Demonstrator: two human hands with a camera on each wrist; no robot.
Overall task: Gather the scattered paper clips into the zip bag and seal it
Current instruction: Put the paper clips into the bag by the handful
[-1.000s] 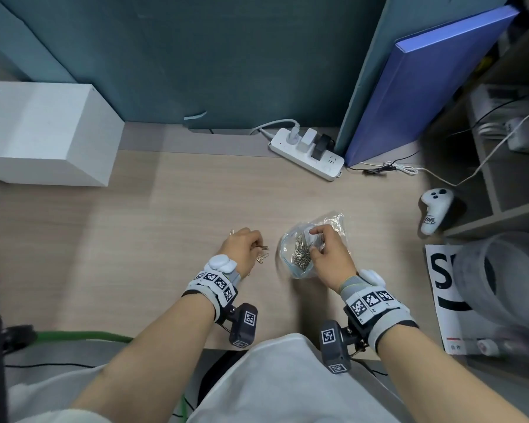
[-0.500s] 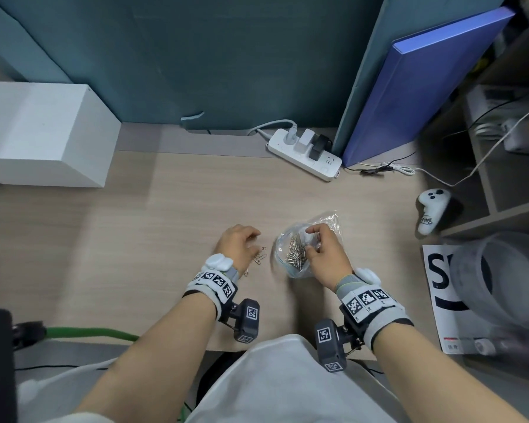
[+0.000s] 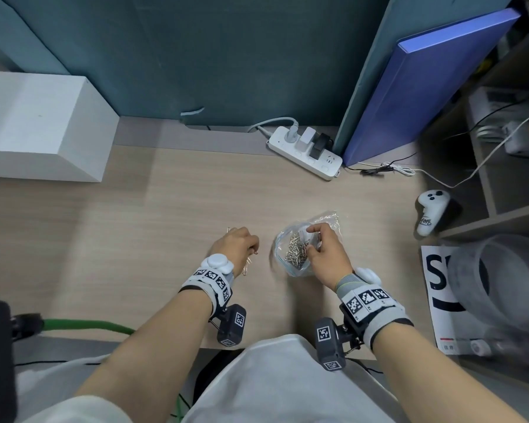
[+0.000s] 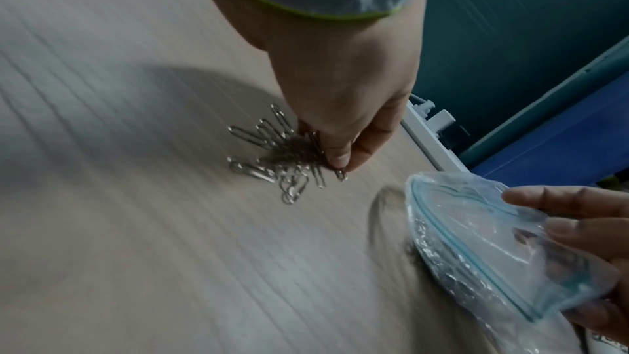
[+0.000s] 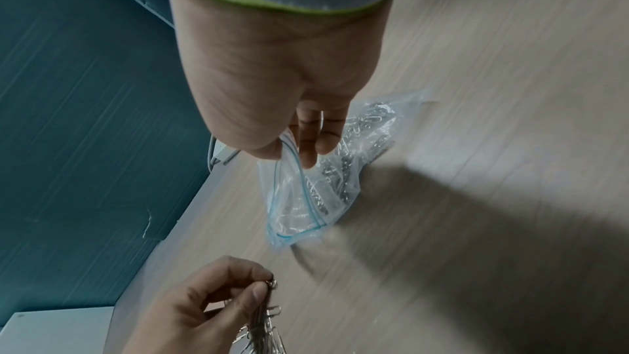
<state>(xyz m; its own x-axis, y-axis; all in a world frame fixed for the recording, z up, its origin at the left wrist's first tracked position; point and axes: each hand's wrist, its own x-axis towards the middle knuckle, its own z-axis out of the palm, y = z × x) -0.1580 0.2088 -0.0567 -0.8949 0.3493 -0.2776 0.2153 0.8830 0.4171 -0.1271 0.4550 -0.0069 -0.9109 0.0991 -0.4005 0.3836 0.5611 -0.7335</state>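
Clear plastic, the zip bag point(image 3: 300, 254) sits on the tabletop point(image 3: 171, 215) with my right hand point(image 3: 324, 254) pinching its mouth open, many clips already inside. My left hand point(image 3: 235, 248) pinches a bunch of paper clips point(image 4: 282, 155) just beside it; a loose pinch could scatter them. Since a second ago, little has shifted.

The clear zip bag point(image 3: 300, 254), mouth open, is lying on the desk holding silver clips; loose paper clips point(image 4: 275, 155) are lying bunched beside it.
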